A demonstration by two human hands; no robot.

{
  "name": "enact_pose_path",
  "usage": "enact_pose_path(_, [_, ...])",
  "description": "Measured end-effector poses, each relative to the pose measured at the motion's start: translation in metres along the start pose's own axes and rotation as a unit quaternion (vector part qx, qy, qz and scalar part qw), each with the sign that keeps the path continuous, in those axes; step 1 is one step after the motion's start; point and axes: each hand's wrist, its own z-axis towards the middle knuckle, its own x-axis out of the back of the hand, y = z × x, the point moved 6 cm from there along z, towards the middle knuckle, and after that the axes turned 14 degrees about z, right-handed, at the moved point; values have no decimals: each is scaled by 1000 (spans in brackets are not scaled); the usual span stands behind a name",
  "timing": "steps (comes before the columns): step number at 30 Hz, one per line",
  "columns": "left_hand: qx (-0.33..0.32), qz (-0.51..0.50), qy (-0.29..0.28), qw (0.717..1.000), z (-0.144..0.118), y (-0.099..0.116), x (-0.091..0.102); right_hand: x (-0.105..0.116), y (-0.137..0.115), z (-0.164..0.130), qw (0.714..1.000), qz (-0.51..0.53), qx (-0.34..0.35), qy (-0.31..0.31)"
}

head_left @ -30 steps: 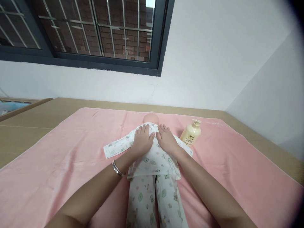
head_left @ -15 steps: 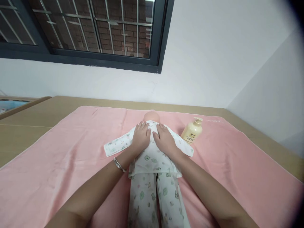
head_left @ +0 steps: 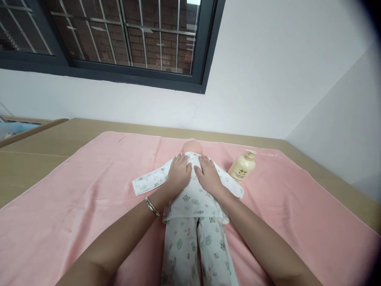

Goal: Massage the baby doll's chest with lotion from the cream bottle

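A baby doll (head_left: 192, 147) lies stretched out on a pink mat (head_left: 113, 222), its head toward the wall. It wears a white long-sleeved top (head_left: 190, 204) and white trousers (head_left: 181, 250), both printed with small green figures. My left hand (head_left: 179, 172) rests flat on the left side of the doll's upper body, fingers stretched toward its head. Opposite it, my right hand (head_left: 208, 174) lies flat on the right side, thumb pointing inward. A strip of the top shows between the two hands. A silver bracelet (head_left: 152, 205) circles my left wrist.
A cream pump bottle (head_left: 242, 166) stands just beyond the doll's right sleeve. The mat covers a wooden surface (head_left: 35, 171) that meets a white wall (head_left: 253, 71). Above is a dark-framed window (head_left: 133, 75) with metal bars. Something blue (head_left: 18, 129) shows at far left.
The whole view has shifted slightly, so things appear a little further right. Both hands keep their places on the doll's upper body.
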Motion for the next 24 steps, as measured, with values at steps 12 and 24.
enact_pose_path(12, [-71,98,-113,986,-18,29,30,3,0,5,999,-14,18,-42])
enact_pose_path(24, [18,-11,-95,995,3,-4,3,2,-53,-38,985,-172,17,-27])
